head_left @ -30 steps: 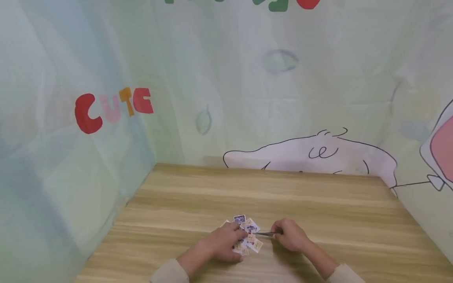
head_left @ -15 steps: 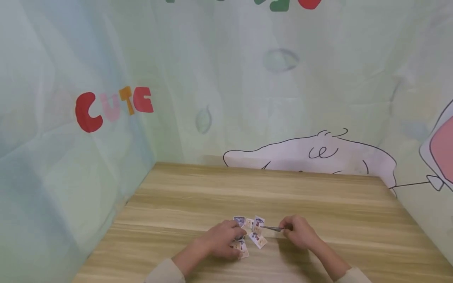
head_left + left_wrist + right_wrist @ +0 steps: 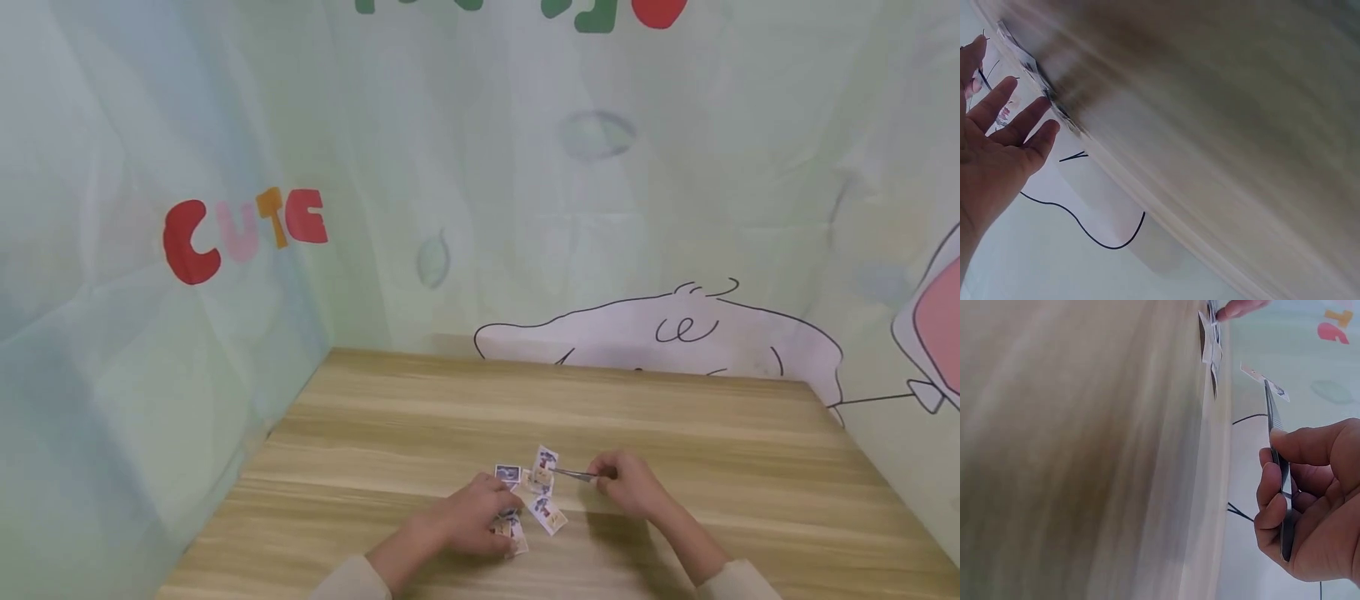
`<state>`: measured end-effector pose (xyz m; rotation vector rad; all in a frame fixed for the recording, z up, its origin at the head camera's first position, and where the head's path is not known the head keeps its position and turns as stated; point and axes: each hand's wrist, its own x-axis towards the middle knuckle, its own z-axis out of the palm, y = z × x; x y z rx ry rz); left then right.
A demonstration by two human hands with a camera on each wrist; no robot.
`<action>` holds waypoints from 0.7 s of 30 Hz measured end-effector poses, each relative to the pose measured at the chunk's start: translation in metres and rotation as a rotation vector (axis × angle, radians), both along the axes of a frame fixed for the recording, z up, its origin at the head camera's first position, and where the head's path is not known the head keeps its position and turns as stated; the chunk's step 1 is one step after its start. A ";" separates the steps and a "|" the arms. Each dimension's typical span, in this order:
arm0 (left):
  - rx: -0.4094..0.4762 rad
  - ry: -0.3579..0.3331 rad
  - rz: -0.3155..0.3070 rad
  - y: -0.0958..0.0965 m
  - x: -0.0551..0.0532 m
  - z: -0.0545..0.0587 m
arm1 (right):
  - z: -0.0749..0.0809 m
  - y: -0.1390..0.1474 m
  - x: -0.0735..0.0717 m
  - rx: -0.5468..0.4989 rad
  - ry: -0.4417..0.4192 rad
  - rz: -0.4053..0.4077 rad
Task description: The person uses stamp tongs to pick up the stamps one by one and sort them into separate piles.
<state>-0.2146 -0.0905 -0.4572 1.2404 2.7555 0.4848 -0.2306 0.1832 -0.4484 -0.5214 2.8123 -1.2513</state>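
Observation:
My right hand point(image 3: 628, 483) holds a pair of tweezers point(image 3: 1284, 481) between thumb and curled fingers. At the tweezers' tips a small printed paper piece, like a stamp point(image 3: 1265, 381), is pinched above the table. My left hand point(image 3: 474, 515) lies over a loose pile of similar stamps point(image 3: 517, 537), its fingers spread and slightly bent, fingertips at the pile. Part of the pile is hidden under that hand. A dark blue stamp point(image 3: 507, 473) shows beyond the fingers, and another stamp point(image 3: 548, 514) lies to their right.
The wood-grain table point(image 3: 420, 417) spreads around the hands. A pale printed cloth point(image 3: 480, 192) with letters and a cartoon figure hangs behind and at both sides, meeting the table's far edge.
My right hand with the tweezers has moved slightly right and away from me, drawing a stamp off the pile. The stamps have spread out somewhat; my left hand stays over them.

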 end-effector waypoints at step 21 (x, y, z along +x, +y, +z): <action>-0.115 0.100 0.100 -0.009 -0.006 0.000 | -0.004 -0.009 -0.028 0.025 0.018 -0.070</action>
